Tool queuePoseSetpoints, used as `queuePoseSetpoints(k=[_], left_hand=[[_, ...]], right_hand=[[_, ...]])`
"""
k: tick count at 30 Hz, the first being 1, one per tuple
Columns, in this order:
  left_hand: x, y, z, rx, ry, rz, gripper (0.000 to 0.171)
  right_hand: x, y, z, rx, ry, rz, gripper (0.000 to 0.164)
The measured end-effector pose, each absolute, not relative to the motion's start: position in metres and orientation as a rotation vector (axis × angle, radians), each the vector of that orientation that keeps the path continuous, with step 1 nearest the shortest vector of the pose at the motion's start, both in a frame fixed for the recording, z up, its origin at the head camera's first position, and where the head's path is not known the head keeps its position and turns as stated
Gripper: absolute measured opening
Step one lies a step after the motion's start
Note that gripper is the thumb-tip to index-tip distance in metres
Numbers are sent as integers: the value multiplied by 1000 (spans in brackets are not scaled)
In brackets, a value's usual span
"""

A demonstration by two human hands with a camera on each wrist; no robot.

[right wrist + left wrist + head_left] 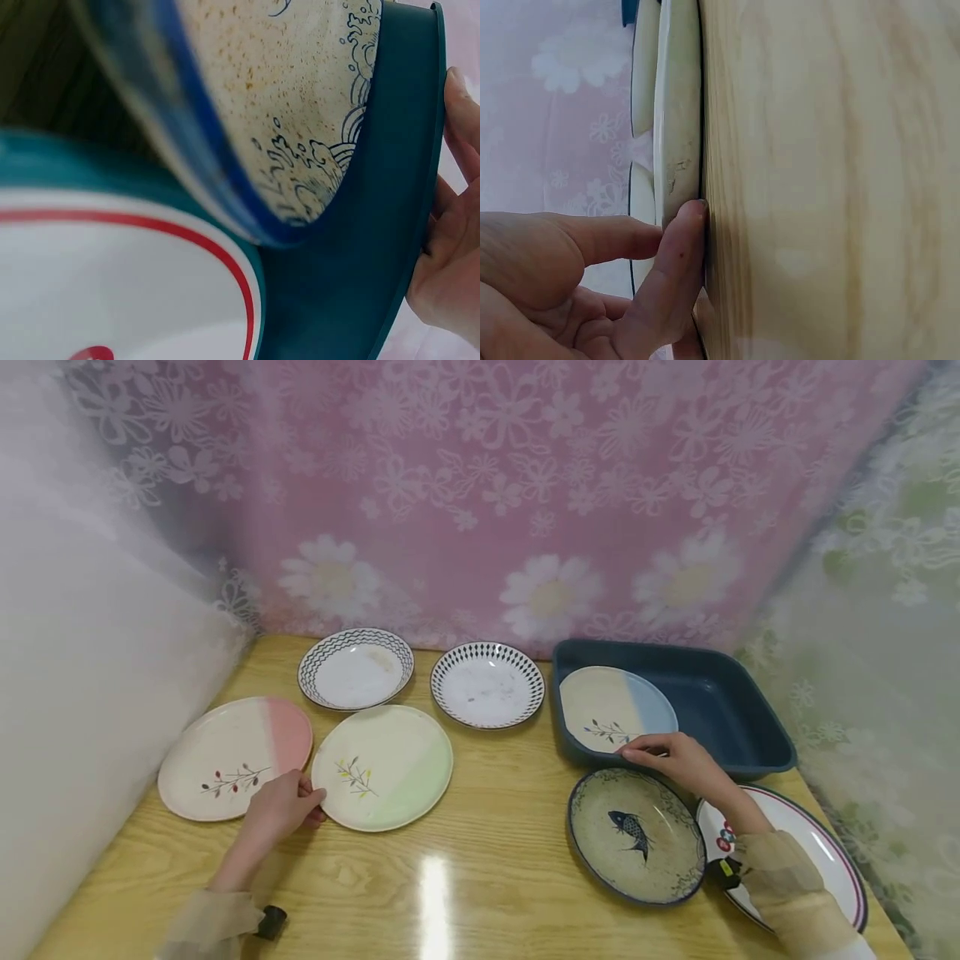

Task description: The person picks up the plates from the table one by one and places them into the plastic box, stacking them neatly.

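My left hand (279, 810) pinches the left rim of a round cream plate with a green section (390, 768). In the left wrist view, finger and thumb meet at the edge of this green plate (681, 112), low over the wood. My right hand (678, 760) holds the near edge of a cream plate with a blue section (600, 702), which lies in the left part of a dark blue rectangular basin (720, 693). In the right wrist view, the right hand (454, 255) is at the basin's rim (431, 202), and the blue-section plate is hidden.
A cream-and-pink plate (225, 743) lies left of the green plate. Two white patterned plates (356, 670) stand at the back. A fish-patterned dish (622, 868) and a white red-rimmed plate (817, 852) lie before the basin, near my right forearm. Curtains border the wooden table (360, 893).
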State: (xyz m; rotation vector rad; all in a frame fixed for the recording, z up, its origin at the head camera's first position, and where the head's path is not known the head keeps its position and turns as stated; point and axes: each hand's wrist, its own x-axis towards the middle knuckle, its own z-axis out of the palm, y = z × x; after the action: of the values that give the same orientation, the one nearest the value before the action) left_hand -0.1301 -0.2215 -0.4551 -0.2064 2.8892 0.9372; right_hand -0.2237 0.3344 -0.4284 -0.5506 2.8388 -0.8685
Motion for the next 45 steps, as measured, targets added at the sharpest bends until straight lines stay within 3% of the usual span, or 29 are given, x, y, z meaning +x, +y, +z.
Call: queuePoseSetpoints(k=[7,13,21,45], left_hand=[[-128,-225,-453,-232,2826,1019,16],[-125,-226,-455,-300,2605,1396,17],[-119,-229,-459,-240,2305,1758,46],[-101,-242,-452,-153,1896,2129,60]], right_hand=[[-222,331,-426,-545,2823,-878,22],[-223,332,-426,-545,2821,-883,22],[-224,333,-428,-530,2827,-862,22],[-223,333,-426,-517,2815,-896,21]])
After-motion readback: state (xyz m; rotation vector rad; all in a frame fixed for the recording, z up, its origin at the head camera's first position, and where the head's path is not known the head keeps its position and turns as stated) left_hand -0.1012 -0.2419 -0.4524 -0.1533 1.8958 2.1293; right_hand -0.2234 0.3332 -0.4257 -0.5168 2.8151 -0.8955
